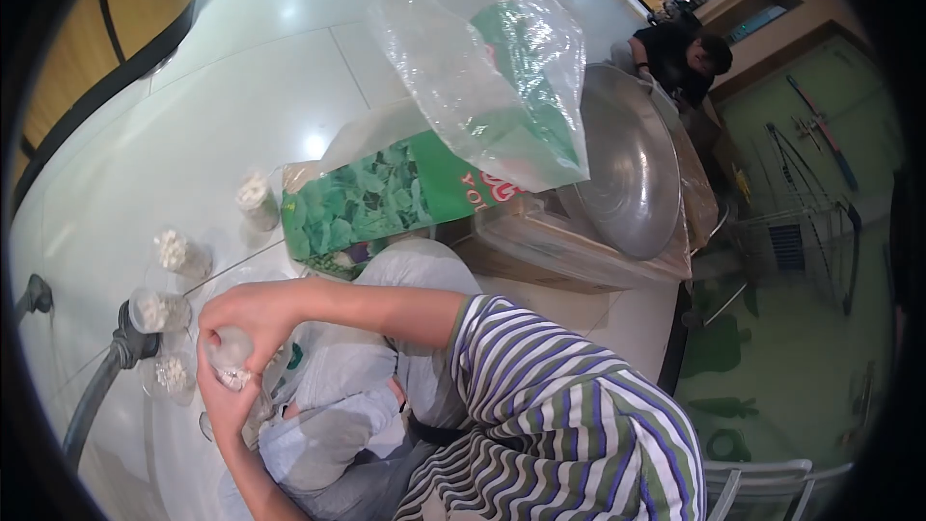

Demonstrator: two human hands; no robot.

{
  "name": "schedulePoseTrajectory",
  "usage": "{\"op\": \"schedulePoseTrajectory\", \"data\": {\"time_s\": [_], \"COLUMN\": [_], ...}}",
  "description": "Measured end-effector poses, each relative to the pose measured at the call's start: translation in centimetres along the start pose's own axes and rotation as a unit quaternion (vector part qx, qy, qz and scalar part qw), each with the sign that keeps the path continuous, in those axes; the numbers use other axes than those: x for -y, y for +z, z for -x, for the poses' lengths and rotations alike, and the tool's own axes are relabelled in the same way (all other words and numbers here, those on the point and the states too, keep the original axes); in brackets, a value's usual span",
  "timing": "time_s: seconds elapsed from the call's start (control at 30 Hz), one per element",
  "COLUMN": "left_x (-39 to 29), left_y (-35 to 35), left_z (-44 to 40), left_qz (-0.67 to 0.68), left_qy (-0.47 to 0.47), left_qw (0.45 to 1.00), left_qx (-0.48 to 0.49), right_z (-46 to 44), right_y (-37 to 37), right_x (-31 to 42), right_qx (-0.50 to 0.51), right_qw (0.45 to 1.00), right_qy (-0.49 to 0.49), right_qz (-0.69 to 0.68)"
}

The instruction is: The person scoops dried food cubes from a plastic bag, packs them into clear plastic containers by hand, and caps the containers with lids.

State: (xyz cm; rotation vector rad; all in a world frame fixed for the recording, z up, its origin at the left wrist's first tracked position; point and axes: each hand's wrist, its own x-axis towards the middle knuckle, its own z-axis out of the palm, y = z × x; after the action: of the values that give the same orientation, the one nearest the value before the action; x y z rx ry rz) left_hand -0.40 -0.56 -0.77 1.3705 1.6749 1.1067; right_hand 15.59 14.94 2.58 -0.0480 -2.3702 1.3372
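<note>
A clear plastic cup (230, 352) with small white pieces in it is held between both hands at the lower left. My right hand (262, 313) curves over its upper side, fingers wrapped round it. Against the lower side of the same cup, my left hand (224, 399) is closed, partly hidden by the cup. Several similar filled cups stand beside the hands on the pale floor, among them one (181, 253) and a farther one (256, 198). A green printed bag (362, 195) lies beyond my right forearm, with clear plastic (434, 48) around and above it.
A large metal bowl (632, 164) rests on a plastic-covered box (540, 251). Another person (675, 58) in dark clothing crouches behind it. Grey tubular legs (92, 400) stand at the left edge. A white rack (772, 478) is at lower right, wooden panels (87, 48) at upper left.
</note>
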Motion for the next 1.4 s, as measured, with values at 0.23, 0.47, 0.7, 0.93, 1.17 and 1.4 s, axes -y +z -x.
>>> {"op": "schedulePoseTrajectory", "data": {"time_s": [0.23,0.47,0.7,0.93,1.17,1.4], "left_x": [-0.6,-0.5,-2.1,-2.2,-1.9,-0.4], "left_y": [1.1,1.9,1.4,1.6,1.7,2.1], "left_z": [0.1,0.5,0.3,0.2,0.6,0.3], "left_qz": [-0.038,-0.202,-0.182,-0.211,-0.242,-0.282], "left_qy": [0.017,0.012,0.031,0.041,-0.001,0.057], "left_qw": [0.999,0.978,0.981,0.972,0.969,0.949], "left_qx": [-0.015,-0.051,-0.055,-0.094,-0.041,-0.126], "right_z": [0.5,0.3,-0.6,0.7,0.2,1.1], "right_y": [0.5,2.3,1.1,2.1,3.3,4.8], "right_x": [1.3,-0.3,0.5,-0.9,-2.1,-1.9], "right_qx": [-0.007,0.087,0.047,-0.103,0.202,-0.001], "right_qw": [0.984,0.888,0.968,0.995,0.890,0.974], "right_qy": [0.165,0.425,0.220,0.009,0.402,0.142], "right_qz": [0.061,0.154,0.108,0.001,0.071,0.177]}}
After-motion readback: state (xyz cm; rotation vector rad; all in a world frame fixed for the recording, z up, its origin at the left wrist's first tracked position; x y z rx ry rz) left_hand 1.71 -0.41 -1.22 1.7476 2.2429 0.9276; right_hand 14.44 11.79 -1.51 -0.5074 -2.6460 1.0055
